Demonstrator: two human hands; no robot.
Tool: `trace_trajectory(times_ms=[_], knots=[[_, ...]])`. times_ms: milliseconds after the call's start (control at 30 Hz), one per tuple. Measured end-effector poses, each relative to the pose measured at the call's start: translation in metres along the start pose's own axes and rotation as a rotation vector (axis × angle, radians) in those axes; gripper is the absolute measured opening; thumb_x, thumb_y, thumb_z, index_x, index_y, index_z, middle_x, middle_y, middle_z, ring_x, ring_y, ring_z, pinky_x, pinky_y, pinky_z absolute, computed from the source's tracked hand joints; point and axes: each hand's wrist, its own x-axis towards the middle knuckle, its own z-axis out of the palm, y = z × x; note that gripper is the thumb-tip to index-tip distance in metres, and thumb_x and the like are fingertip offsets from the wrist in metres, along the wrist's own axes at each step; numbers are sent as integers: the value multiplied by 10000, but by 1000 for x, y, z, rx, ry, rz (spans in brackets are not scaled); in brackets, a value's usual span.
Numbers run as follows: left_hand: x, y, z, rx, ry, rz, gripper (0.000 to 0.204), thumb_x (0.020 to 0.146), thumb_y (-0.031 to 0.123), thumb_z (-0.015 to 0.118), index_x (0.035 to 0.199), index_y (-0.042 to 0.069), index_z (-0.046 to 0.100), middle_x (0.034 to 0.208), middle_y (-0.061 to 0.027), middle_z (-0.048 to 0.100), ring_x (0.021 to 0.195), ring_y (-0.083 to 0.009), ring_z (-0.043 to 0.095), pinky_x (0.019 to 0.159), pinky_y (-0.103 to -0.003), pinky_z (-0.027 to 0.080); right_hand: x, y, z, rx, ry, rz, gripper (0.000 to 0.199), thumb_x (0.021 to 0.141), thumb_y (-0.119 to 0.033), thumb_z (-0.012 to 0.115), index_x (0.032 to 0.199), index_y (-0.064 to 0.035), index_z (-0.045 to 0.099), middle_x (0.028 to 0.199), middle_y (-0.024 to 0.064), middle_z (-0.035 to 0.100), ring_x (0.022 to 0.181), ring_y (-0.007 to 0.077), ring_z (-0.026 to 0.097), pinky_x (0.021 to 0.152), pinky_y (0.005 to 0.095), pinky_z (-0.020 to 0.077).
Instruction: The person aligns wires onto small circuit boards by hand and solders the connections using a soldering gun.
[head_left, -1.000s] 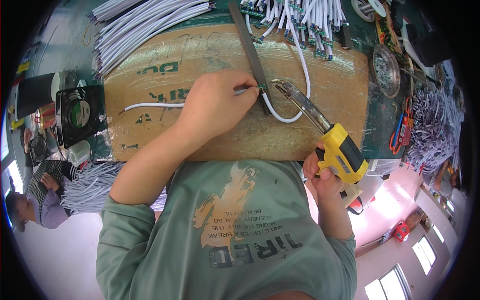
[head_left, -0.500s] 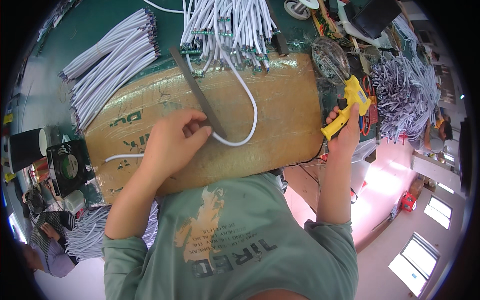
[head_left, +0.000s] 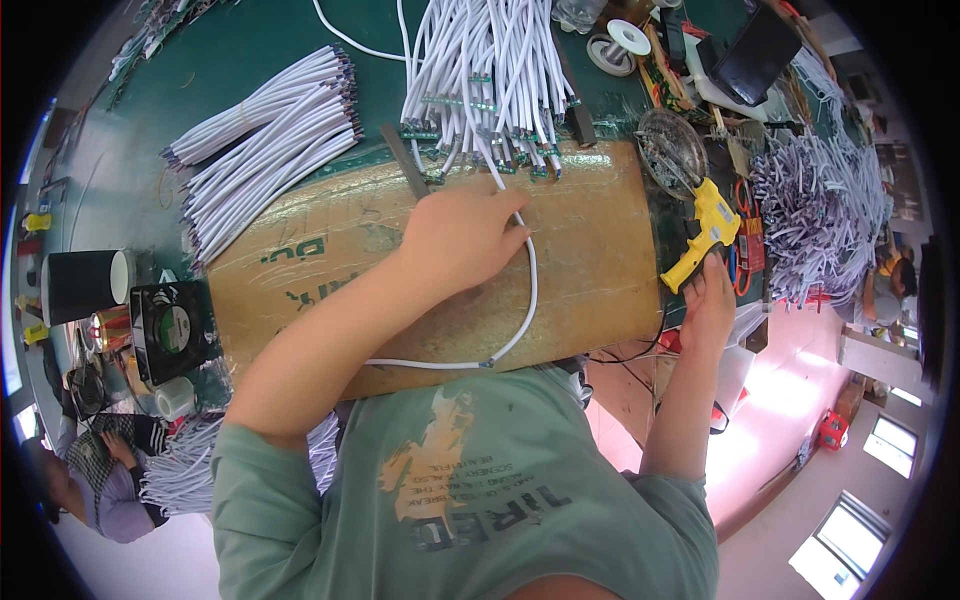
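My left hand reaches over the cardboard with thumb and forefinger closed around a white cable. The cable comes down from the far bundle and curves back toward my shirt, with a small dark joint near the cardboard's front edge. A flat dark metal bar is partly hidden behind this hand. At the right, a yellow soldering gun leans with its tip in a round metal dish. My right hand is just below its handle, fingers loosened and stretched out, fingertips near or touching the handle.
The worn cardboard sheet covers the bench front. White cable bundles lie at the left and far middle, with a pile of cables at the right. A black fan stands left. A person sits lower left.
My left hand has moved away and to the right, up along the cable, leaving the joint near the front edge. The right hand has loosened from the soldering gun's handle and dropped lower.
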Motion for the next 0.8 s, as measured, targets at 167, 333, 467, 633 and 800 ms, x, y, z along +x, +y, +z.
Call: trace_trajectory(times_ms=[167, 333, 467, 633, 800], knots=[[26, -2, 8, 95, -79, -65, 275, 868, 318, 697, 1036, 102, 721, 935, -131, 705, 842, -339, 668, 751, -434, 532, -20, 0, -5, -116, -11, -96, 508, 1031, -204, 576, 1450, 53, 449, 1347, 156, 580, 1232, 254, 587, 1000, 370, 505], [16, 9, -32, -522, 29, -185, 197, 872, 220, 751, 940, 40, 711, 749, -59, 683, 678, -173, 653, 622, -329, 517, -36, 1, -4, -376, 96, -348, 467, 1008, -209, 590, 1399, 40, 528, 1379, 141, 572, 1280, 223, 537, 1032, 352, 453], [13, 39, -88, -1058, 120, -123, 141, 923, 136, 715, 969, 5, 686, 792, -53, 673, 601, -88, 584, 503, -237, 447, -77, 3, 16, -274, -398, -307, 509, 929, -151, 649, 1396, 11, 526, 1385, 125, 572, 1260, 215, 539, 1065, 346, 411], [18, 64, -133, -1373, 309, 23, 194, 956, 127, 673, 1113, 19, 635, 876, -80, 689, 690, -140, 660, 583, -277, 543, -136, 6, 103, -243, -1432, -404, 861, 856, -257, 755, 1547, -24, 298, 1576, 188, 361, 1475, 330, 335, 1171, 444, 332], [31, 73, -159, -1517, 515, 113, 142, 981, 101, 645, 1088, 19, 602, 853, -92, 675, 697, -157, 688, 581, -271, 588, -171, -6, 160, 20, -1714, -423, 827, 886, -271, 751, 1554, -61, 312, 1574, 216, 346, 1495, 376, 283, 1173, 446, 339]])
